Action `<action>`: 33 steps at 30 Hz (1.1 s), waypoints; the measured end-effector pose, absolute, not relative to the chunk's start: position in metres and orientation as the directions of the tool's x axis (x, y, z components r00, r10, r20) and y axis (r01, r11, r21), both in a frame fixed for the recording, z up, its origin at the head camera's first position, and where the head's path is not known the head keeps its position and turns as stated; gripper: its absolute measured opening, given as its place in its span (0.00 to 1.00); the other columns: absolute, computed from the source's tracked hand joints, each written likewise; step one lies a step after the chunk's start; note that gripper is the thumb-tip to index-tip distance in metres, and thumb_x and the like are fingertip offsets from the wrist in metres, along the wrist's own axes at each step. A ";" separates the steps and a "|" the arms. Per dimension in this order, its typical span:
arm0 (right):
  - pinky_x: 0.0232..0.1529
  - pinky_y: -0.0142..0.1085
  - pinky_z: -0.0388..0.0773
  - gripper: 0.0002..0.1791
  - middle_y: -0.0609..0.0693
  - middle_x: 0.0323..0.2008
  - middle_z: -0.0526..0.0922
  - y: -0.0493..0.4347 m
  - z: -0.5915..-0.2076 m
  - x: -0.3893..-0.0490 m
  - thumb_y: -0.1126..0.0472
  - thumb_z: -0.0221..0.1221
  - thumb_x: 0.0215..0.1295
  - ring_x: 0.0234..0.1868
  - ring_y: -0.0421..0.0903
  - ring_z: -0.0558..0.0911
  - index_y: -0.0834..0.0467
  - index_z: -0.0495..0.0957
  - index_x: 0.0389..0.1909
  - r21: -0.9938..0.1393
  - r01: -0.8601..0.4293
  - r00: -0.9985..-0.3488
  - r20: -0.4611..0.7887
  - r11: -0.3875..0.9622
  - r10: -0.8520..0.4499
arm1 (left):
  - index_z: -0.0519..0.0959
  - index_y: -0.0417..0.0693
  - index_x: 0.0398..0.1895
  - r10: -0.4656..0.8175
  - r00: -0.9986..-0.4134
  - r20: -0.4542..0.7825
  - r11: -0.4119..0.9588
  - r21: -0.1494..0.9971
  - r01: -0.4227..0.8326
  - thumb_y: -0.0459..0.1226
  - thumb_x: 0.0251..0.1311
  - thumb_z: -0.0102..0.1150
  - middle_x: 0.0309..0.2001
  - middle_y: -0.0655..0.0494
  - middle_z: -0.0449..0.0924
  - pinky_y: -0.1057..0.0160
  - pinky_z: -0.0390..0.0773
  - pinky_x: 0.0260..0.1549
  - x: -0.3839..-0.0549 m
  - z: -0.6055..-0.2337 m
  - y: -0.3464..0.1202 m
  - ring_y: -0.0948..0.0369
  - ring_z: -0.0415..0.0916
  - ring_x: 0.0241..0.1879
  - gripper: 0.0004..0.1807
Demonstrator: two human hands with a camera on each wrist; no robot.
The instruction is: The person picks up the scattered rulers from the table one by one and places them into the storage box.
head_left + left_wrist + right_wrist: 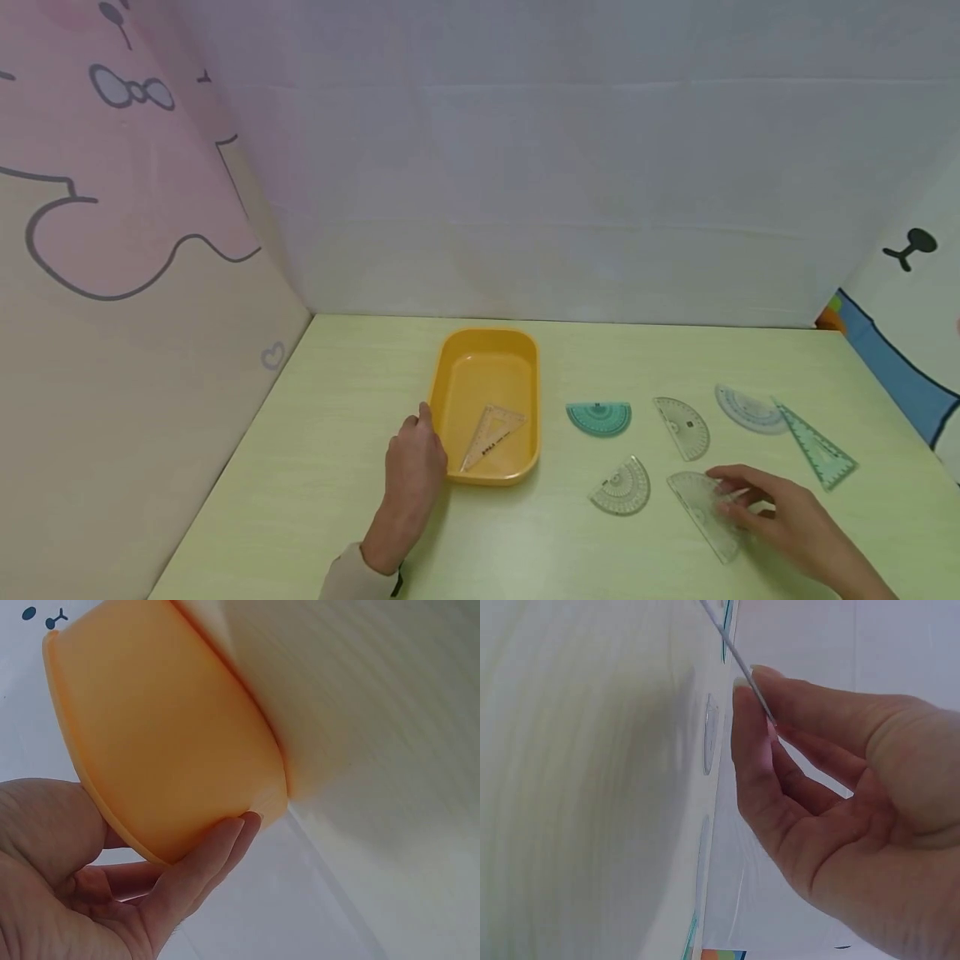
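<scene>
My left hand (415,462) grips the left rim of a yellow tray (487,371). In the left wrist view, the fingers (202,870) lie along the tray's outer wall, with the thumb side at the rim. A clear set square (495,442) with black print lies inside the tray, toward its near end. Over at the right, my right hand (787,517) pinches a clear protractor (699,502) by its curved edge, between thumb and fingertips. The right wrist view shows this protractor (739,660) edge-on and tilted, raised off the tabletop.
Between tray and right hand lie a teal protractor (598,419) and a clear protractor (624,490). Farther right are another clear protractor (686,429), a bluish protractor (750,411) and a green set square (812,442). A white wall (562,208) closes the table's back; printed panels stand at both sides.
</scene>
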State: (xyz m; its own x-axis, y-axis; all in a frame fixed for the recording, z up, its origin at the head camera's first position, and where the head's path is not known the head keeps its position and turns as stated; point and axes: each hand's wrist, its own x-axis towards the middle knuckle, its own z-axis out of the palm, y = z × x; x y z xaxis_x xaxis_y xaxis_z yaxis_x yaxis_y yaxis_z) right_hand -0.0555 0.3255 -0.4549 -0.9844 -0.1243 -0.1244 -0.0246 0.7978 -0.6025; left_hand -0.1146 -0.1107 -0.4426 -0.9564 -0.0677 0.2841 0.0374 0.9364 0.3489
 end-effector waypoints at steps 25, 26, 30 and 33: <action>0.31 0.34 0.84 0.25 0.61 0.47 0.85 0.303 -0.440 -0.065 0.59 0.65 0.71 0.33 0.40 0.86 0.64 0.76 0.64 -0.712 0.051 -0.998 -0.017 0.700 0.055 | 0.77 0.24 0.57 -0.052 -0.947 0.317 0.949 0.312 0.052 0.24 0.61 0.64 0.33 0.36 0.81 0.51 0.83 0.23 -0.114 -0.446 -0.110 0.43 0.82 0.24 0.21; 0.31 0.34 0.84 0.24 0.61 0.47 0.85 0.302 -0.439 -0.065 0.59 0.66 0.70 0.33 0.39 0.86 0.65 0.77 0.64 -0.714 0.041 -0.998 -0.003 0.699 0.056 | 0.77 0.24 0.57 -0.052 -0.947 0.317 0.948 0.313 0.053 0.24 0.61 0.64 0.34 0.36 0.81 0.51 0.83 0.23 -0.114 -0.446 -0.110 0.43 0.82 0.24 0.21; 0.31 0.34 0.84 0.24 0.62 0.47 0.85 0.298 -0.438 -0.068 0.60 0.66 0.70 0.33 0.40 0.86 0.65 0.77 0.63 -0.726 0.021 -0.998 0.028 0.687 0.059 | 0.77 0.24 0.57 -0.058 -0.945 0.321 0.948 0.314 0.049 0.24 0.61 0.64 0.34 0.36 0.81 0.50 0.83 0.22 -0.114 -0.446 -0.110 0.43 0.82 0.23 0.21; 0.32 0.34 0.84 0.24 0.62 0.48 0.85 0.295 -0.436 -0.070 0.59 0.66 0.70 0.34 0.39 0.85 0.65 0.77 0.63 -0.737 0.032 -0.998 0.017 0.675 0.065 | 0.77 0.24 0.57 -0.059 -0.942 0.331 0.949 0.311 0.050 0.24 0.61 0.64 0.33 0.36 0.81 0.50 0.82 0.21 -0.114 -0.445 -0.109 0.43 0.82 0.23 0.20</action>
